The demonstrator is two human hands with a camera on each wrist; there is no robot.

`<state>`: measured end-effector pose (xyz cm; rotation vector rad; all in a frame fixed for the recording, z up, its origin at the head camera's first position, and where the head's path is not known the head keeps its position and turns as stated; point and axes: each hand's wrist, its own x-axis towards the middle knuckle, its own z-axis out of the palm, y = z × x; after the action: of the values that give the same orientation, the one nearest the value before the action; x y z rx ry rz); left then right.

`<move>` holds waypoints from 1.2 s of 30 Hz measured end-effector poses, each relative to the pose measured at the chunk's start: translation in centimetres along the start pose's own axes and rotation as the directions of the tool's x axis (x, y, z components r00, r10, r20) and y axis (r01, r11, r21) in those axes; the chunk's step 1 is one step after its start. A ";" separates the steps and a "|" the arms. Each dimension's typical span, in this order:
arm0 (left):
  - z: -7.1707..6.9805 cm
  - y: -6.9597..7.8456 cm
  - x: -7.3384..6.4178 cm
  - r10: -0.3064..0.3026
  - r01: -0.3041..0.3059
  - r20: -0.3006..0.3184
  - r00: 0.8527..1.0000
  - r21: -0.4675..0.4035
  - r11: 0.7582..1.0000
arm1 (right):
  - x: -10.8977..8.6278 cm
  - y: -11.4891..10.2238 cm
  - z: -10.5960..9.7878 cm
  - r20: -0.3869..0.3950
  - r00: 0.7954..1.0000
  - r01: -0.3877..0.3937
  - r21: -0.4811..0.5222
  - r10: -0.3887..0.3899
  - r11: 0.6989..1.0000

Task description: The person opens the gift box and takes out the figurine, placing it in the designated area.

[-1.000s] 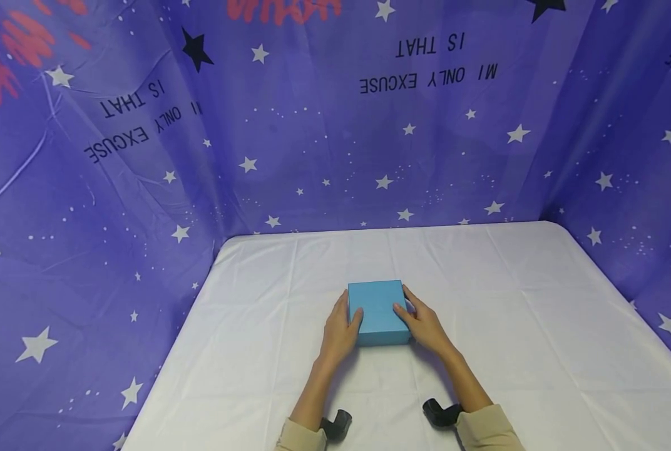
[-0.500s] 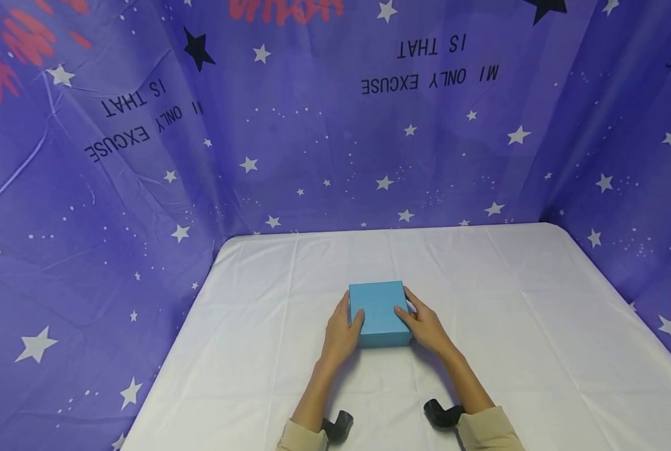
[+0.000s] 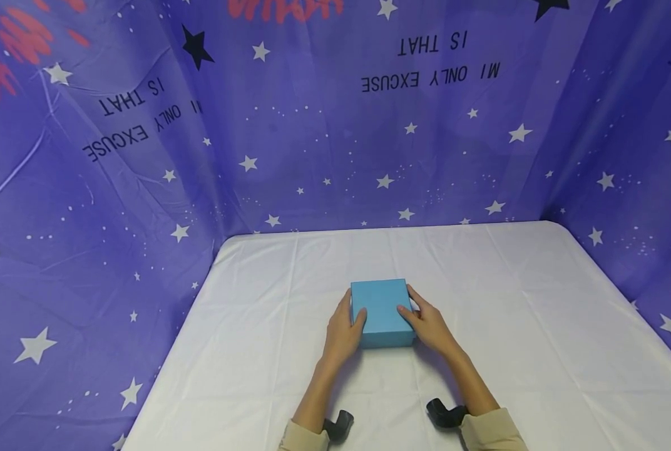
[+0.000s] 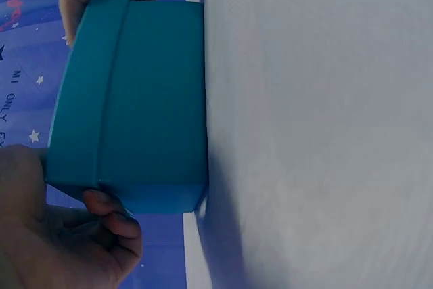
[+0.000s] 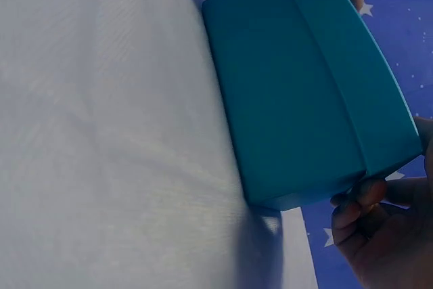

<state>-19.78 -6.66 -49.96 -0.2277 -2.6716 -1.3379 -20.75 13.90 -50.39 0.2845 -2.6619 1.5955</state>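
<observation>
Head view: left hand (image 3: 342, 335) and right hand (image 3: 432, 327) grip opposite sides of the blue box (image 3: 382, 307) on the table (image 3: 245, 357), fingers (image 4: 103, 201) holding at the lid (image 4: 84, 106) rim (thumbs (image 3: 360, 318) on top). Apply equal pressure; keep the lid level.

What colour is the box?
The box is plain light blue, best seen in the head view.

A square blue lidded box (image 3: 379, 307) sits on the white cloth-covered worktop (image 3: 245, 351), between the left hand (image 3: 341, 332) and the right hand (image 3: 430, 327); purple star-printed fabric curtains (image 3: 313, 156) stand behind, left and right of the worktop.
</observation>
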 end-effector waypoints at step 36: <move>-3.7 5.8 0.7 0.103 -0.058 -0.134 0.986 0.301 0.952 | 0.7 -6.5 -2.3 -0.027 0.989 0.131 -0.289 -0.145 0.948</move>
<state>-19.10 -6.11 -43.14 -0.1907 -2.6588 -0.8771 -20.47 12.89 -43.58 0.4052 -2.7193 1.1443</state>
